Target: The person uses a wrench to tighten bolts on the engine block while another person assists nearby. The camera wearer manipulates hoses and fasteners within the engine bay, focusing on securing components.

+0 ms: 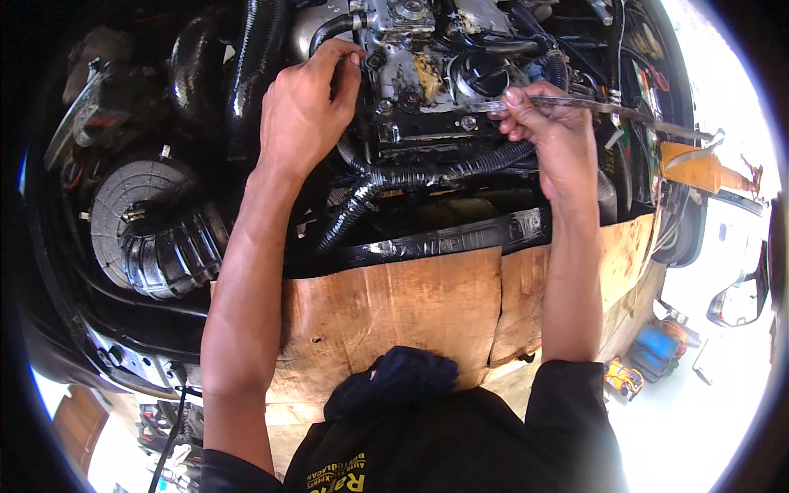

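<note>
My right hand (552, 131) pinches a long, thin metal strip (641, 117) between thumb and fingers. One end of the strip lies over the engine, beside the round black oil filler cap (485, 76); the other reaches out to the right past the fender. My left hand (312, 103) is at the left side of the engine top (403, 41), thumb and forefinger pinched together next to a curved black hose (335, 29). Anything between those fingertips is hidden. A yellowish-brown smear (427, 78) marks the metal between the hands.
A ribbed black hose (444, 171) crosses in front of the engine. The round air filter housing (140, 214) with its ribbed duct stands at left. Brown cardboard (394, 304) covers the front edge. To the right are a yellow-orange object (694, 167) and a blue item (655, 349) on the floor.
</note>
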Available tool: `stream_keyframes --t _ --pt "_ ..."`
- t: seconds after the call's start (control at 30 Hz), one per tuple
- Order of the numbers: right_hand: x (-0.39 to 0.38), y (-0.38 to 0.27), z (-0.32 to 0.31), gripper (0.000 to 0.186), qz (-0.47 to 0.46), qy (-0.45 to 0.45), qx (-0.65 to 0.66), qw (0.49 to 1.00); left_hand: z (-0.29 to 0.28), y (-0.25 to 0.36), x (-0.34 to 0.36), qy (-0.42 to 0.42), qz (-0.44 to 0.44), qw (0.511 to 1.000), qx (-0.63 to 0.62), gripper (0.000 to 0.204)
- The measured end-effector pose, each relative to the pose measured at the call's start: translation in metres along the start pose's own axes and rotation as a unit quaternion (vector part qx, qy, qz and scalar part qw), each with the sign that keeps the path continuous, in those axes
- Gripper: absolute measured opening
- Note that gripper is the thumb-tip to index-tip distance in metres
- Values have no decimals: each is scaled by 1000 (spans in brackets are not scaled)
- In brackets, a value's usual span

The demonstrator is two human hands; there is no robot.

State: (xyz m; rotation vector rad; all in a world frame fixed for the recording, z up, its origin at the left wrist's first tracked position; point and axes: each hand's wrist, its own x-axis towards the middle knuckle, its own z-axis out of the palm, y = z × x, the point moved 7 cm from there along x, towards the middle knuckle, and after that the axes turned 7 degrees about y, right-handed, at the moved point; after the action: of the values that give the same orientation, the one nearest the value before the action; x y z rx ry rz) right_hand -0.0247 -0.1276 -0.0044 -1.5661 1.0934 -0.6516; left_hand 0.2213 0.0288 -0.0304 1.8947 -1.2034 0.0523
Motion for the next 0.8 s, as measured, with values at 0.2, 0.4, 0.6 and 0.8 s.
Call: stream_keyframes --t 0.2,0.4,0.6,0.8 --pt "7 4 -16 16 20 16 3 1000 -2 -3 2 -3 -28 1000 -4 17" --pt "-3 -5 15 15 27 7 18 999 3 -3 4 -1 4 1000 0 18" --pt "5 -1 -11 14 29 39 15 999 3 0 6 -33 -37 999 16 18" --pt "11 -2 -14 14 13 -1 -8 1000 1 -4 5 5 -14 1000 -10 18"
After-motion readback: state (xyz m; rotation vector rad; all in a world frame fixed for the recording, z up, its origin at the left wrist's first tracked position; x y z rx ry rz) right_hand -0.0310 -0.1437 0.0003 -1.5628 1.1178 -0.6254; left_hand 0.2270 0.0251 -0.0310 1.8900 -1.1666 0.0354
